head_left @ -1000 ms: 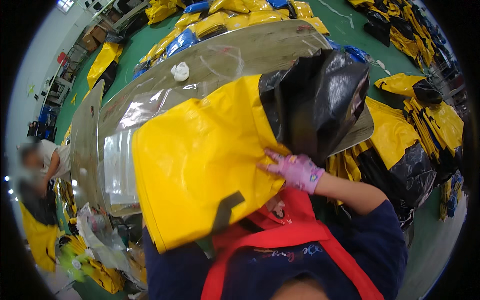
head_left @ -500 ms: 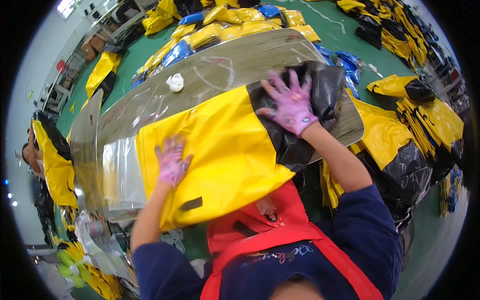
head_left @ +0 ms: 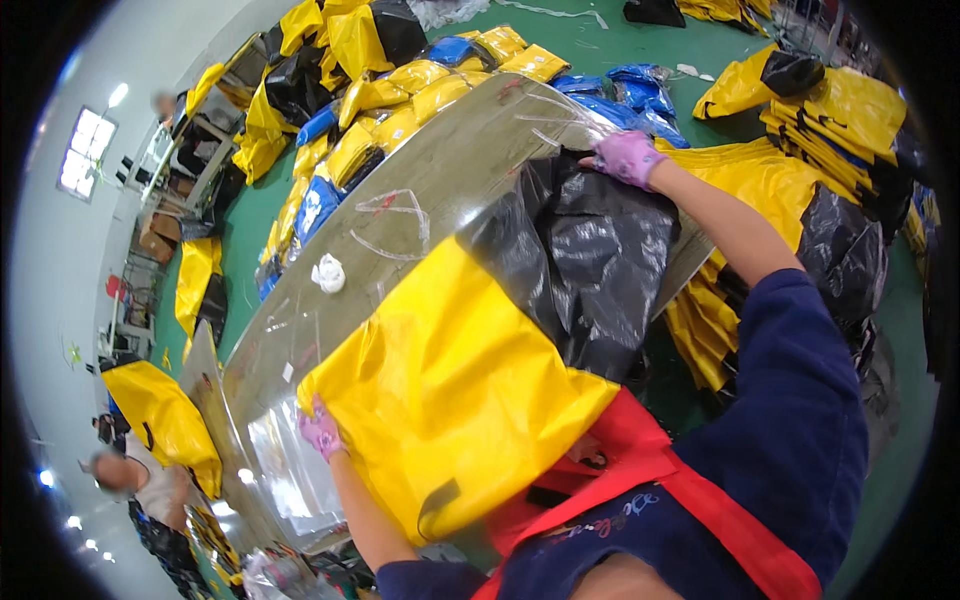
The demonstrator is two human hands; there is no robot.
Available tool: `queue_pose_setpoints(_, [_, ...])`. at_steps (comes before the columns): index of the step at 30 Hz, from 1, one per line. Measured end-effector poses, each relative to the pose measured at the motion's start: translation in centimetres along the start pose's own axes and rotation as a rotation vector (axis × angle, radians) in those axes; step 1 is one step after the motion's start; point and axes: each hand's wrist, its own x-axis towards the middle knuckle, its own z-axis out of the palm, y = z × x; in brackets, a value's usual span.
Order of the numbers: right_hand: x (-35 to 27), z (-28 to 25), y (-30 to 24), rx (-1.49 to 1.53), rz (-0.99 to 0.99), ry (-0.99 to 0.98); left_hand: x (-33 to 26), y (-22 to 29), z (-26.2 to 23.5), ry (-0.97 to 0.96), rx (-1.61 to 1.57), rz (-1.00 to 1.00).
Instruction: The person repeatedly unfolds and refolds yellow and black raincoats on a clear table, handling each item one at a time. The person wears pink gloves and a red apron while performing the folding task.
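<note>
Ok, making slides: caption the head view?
Gloved left hand and right hand at opposite ends of a yellow-and-black bag over a table.

Green floor (head_left: pixel 645 48), pale wall (head_left: pixel 150 65) with bright window (head_left: pixel 87 152), grey-brown table (head_left: pixel 450 140).

Cannot see the table (head_left: pixel 465 140) beneath the yellow-and-black bag (head_left: pixel 455 350), nor confirm the grip of left hand (head_left: pixel 321 432) or right hand (head_left: pixel 625 160). Cannot make out the co-worker's head (head_left: pixel 113 473), blurred at left. Cannot follow the left sleeve (head_left: pixel 430 581), cut off at the near edge.
</note>
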Motion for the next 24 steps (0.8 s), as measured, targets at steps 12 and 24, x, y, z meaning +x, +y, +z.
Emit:
queue_pose_setpoints(12, [-6.6,-4.3,-12.4,0.194,-0.425,0.268,-10.7,19.5,1.8,-0.175,0.283,0.895])
queue_pose_setpoints(24, [-21.9,-2.4,-12.7,0.217,-0.904,0.226,-15.1,22.4,6.6,-0.560,0.399,1.197])
